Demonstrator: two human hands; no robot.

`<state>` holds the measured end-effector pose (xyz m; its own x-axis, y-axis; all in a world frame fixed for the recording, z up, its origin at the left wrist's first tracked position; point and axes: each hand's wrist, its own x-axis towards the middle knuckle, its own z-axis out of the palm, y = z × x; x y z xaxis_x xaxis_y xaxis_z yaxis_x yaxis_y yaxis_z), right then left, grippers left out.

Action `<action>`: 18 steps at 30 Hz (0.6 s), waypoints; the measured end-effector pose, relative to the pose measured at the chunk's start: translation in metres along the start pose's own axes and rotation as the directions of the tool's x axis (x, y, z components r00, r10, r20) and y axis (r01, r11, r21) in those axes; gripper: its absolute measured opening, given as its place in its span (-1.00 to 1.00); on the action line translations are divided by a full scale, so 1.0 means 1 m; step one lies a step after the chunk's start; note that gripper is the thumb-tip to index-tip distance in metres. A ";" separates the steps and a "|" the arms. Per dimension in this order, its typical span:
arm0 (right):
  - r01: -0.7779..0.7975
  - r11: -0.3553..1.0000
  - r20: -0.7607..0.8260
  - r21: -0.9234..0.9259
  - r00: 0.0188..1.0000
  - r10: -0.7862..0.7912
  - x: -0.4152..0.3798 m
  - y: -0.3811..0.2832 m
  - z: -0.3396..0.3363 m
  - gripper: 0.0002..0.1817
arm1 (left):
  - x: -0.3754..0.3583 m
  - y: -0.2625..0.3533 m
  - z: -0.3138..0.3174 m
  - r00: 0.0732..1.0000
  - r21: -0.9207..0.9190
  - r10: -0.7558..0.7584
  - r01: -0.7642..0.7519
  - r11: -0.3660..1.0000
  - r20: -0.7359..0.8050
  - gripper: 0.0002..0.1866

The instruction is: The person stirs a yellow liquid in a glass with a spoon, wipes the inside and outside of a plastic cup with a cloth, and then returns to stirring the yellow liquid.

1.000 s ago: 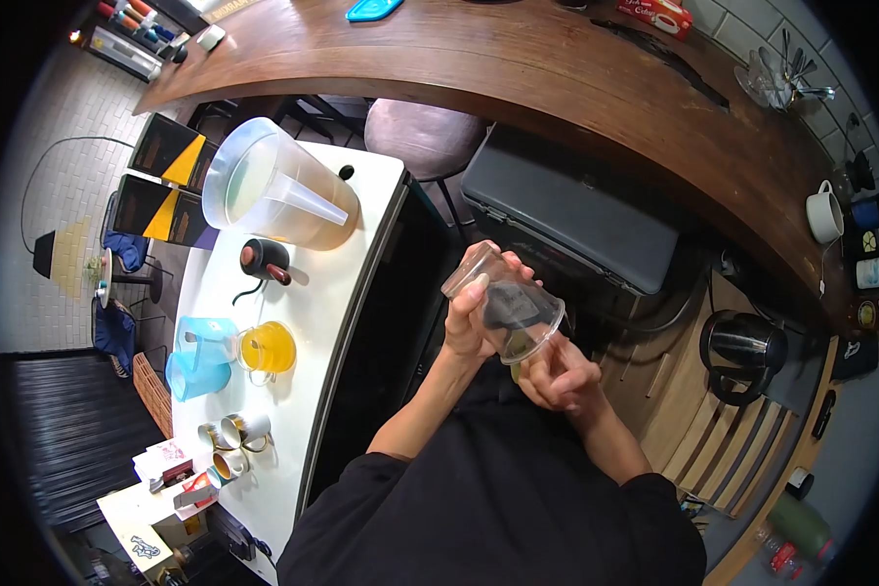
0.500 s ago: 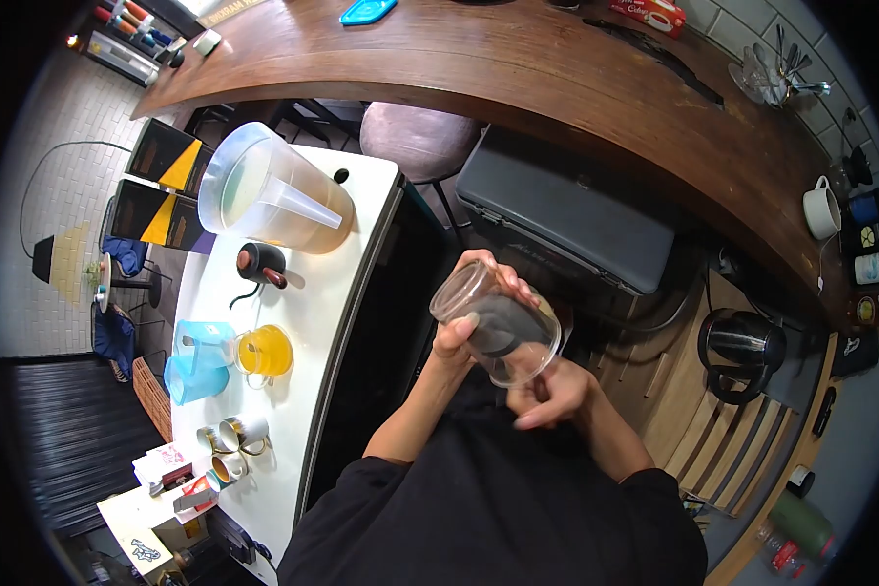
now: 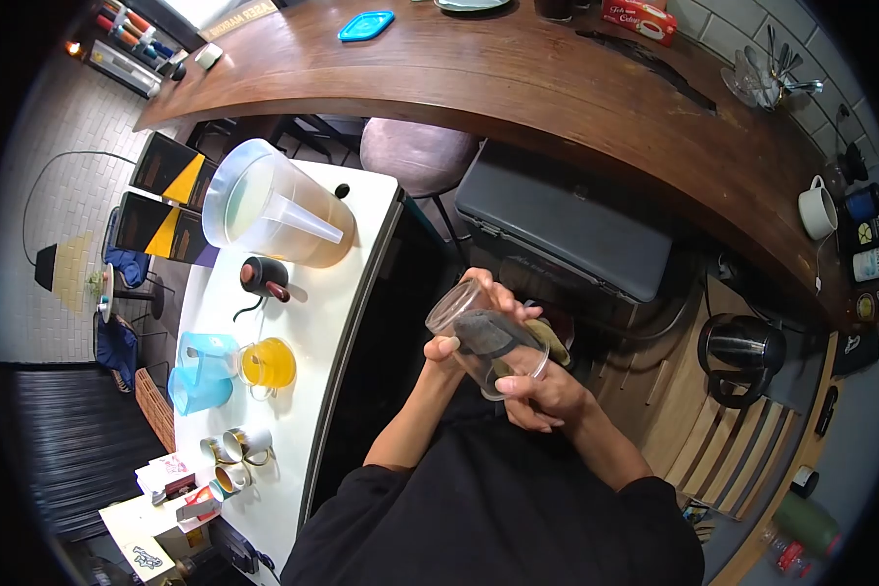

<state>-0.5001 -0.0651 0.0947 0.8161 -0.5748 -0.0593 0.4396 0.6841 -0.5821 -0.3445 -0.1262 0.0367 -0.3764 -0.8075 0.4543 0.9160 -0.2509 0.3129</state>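
A clear, see-through cup [image 3: 490, 344] is tilted in front of the black shirt, its wide rim toward the lower right. My left hand [image 3: 459, 311] wraps round its upper left end, thumb in front and fingers behind. At the rim end, my right hand [image 3: 544, 393] grips the cup with the thumb at the edge and the other fingers curled below. A dark shape shows through the cup wall; whether it lies inside or behind, I cannot tell.
To the left, a white counter [image 3: 308, 391] bears a large plastic jug [image 3: 273, 210], a blue jug [image 3: 203, 376], a yellow-filled glass [image 3: 269, 363] and several mugs [image 3: 249, 444]. A wooden bar [image 3: 459, 59] crosses the top. A black kettle [image 3: 742, 347] stands right, beyond a grey case [image 3: 566, 220].
My right hand has moved up onto the cup's rim end, its thumb now at the edge. The cup has shifted slightly left and down. The view has tilted a little.
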 end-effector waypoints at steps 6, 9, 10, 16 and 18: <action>-0.063 0.939 -0.171 -0.338 0.985 0.005 0.000 -0.015 0.005 -0.44 | 0.009 0.016 0.025 0.933 0.396 -0.029 0.180 0.900 -0.358 0.01; -0.096 0.867 -0.233 -0.488 0.972 -0.023 0.001 -0.021 -0.001 -0.49 | 0.011 0.008 0.033 0.898 0.401 0.000 0.196 0.895 -0.440 -0.06; -0.096 0.866 -0.230 -0.490 0.973 -0.022 0.003 -0.018 -0.002 -0.49 | 0.011 0.005 0.035 0.852 0.361 0.009 0.212 0.908 -0.524 -0.06; -0.261 0.761 -0.354 -0.594 0.934 0.044 0.008 0.002 -0.003 -0.55 | 0.007 -0.003 0.027 0.771 0.255 0.014 0.194 0.947 -0.636 -0.44; -0.249 0.804 -0.297 -0.539 0.950 0.096 0.003 -0.006 -0.004 -0.36 | 0.007 -0.002 0.024 0.835 0.250 0.012 0.151 0.956 -0.550 -0.42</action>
<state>-0.5016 -0.0726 0.0950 0.7062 -0.6140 -0.3525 -0.0521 0.4515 -0.8908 -0.3521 -0.1184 0.0589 -0.2265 -0.9710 -0.0761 0.7846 -0.2282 0.5765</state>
